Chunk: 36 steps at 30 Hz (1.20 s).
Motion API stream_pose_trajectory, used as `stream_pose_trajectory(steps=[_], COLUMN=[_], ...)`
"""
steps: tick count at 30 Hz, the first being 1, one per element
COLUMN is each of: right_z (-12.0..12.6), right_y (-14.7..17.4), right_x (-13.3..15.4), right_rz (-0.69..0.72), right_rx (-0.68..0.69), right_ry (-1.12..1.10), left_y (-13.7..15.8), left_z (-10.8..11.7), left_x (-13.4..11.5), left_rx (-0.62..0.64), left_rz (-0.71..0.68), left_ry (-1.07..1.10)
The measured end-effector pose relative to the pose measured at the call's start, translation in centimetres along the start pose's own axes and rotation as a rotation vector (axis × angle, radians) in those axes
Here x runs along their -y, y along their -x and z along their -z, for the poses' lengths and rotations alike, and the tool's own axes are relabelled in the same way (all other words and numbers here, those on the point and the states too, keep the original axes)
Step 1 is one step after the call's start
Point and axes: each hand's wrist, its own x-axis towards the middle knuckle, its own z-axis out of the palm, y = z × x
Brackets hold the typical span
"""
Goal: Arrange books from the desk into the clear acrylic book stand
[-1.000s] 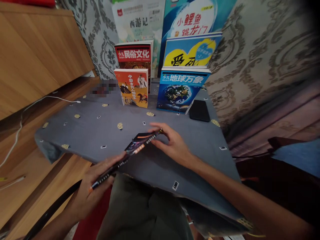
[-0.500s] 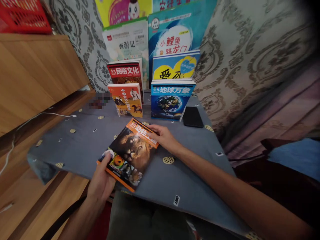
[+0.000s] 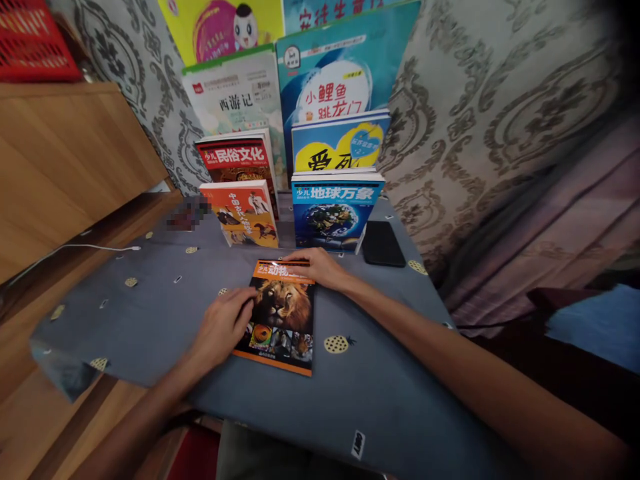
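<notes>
An orange-and-black book [image 3: 283, 310] with a lion on its cover lies on the grey patterned tablecloth, face up. My left hand [image 3: 225, 327] grips its left edge, bent fingertips on the cover beside the lion's mane. At the upper right corner, my right hand [image 3: 317, 268] is closed on the top edge and covers part of the title. My left thumb is hidden. Just behind stand an orange book [image 3: 245, 217] with figures and a horse, and a blue book [image 3: 333, 217] with a globe.
Behind these are a red book [image 3: 237, 160], a blue-and-yellow book [image 3: 340, 143] and larger books, including a teal one [image 3: 345, 50]. A black phone [image 3: 383, 243] lies at the right. A white cable [image 3: 100, 247] and a wooden cabinet [image 3: 70, 153] are at the left, with a red basket [image 3: 35, 40] above.
The lion book has come down flat onto the cloth and turned straighter. My left hand has moved from its lower left corner up to its left edge. The camera view has shifted slightly.
</notes>
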Motion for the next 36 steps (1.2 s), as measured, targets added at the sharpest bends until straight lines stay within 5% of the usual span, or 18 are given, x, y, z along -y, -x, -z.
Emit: stream_pose_trajectory(steps=[6,10,15,18,28,36], right_z=[-0.6,-1.7,-3.8,-3.9,-0.2,0.3], right_y=[-0.4,0.7,1.3,1.5,4.4,4.2], right_x=[-0.3,1.2,3.1,3.1,0.3,0.0], right_rz=[0.096,0.279,0.438,0.4,0.196,0.07], right_rx=[-0.035,-0.088,0.083,0.112,-0.094,-0.146], right_ry=[0.162,0.479,0.517,0.477,0.512,0.323], left_y=[-6.6,-6.6,-6.4,-6.5,-6.7,-6.8], left_z=[-2.9,-3.5,-3.7,-3.7,-3.1,-2.8], left_x=[2.8,3.5,3.8,4.0,3.7,3.7], left_rx=[0.015,-0.029,-0.019,-0.01,0.0,0.038], left_rz=[-0.106,-0.154,-0.166,-0.153,-0.168,-0.143], left_ry=[-0.267,-0.227,-0.133,-0.13,-0.186,-0.178])
